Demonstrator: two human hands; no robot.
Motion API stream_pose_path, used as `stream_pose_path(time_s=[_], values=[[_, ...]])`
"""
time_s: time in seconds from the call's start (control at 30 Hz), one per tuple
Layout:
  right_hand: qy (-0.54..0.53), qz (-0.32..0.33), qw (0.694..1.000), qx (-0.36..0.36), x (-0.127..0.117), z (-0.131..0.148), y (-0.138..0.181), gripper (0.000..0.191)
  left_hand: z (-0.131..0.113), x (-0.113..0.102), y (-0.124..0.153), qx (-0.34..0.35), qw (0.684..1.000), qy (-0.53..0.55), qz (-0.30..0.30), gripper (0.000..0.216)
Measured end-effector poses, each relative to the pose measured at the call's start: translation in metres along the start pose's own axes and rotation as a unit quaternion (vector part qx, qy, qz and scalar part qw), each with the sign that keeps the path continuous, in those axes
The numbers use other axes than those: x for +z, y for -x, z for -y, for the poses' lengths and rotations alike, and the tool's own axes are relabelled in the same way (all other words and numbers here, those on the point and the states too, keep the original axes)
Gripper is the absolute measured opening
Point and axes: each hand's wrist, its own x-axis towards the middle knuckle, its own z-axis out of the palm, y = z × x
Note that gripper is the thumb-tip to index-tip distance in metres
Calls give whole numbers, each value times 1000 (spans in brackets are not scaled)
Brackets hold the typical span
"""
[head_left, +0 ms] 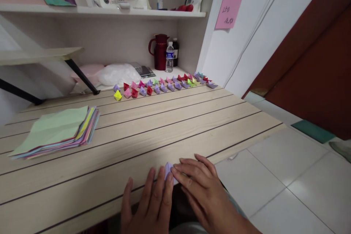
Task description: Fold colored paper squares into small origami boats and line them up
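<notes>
A small piece of folded purple paper [168, 167] lies at the table's front edge, its pointed tip facing away from me. My left hand [153, 197] is open, fingers stretched out and spread, with the fingertips resting on the paper's left and lower side. On the right side, my right hand [199, 184] has its fingers closed at the paper's edge, gripping it there. Fingers from both hands hide the lower part of the paper.
Folded paper boats [156, 89] in several colours stand in rows along the table's back. At left lies a stack of coloured paper [59, 126]. Behind are a red jug [160, 52], a water bottle [169, 57] and a plastic bag [117, 75]. Tiled floor [274, 175] borders the table's right edge.
</notes>
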Motion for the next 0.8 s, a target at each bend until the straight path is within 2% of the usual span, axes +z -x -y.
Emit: stream_pose_path(time_s=[0.17, 0.37, 0.47, 0.63, 0.8], values=[[11, 2, 1000, -16, 4, -4, 4, 59, -15, 10, 4, -45, 998, -18, -35, 45], [16, -44, 999, -16, 18, -2, 7, 54, -23, 17, 8, -73, 996, -27, -42, 43], [23, -58, 998, 4, 20, 3, 2, 42, -26, 22, 11, -90, 994, -31, -55, 44], [7, -122, 992, 33, 23, 9, -12, 22, -26, 27, 15, -118, 989, 6, -84, 45], [-24, -129, 991, -2, 22, 3, -17, 18, -21, 28, 13, -149, 978, 90, -116, 54]])
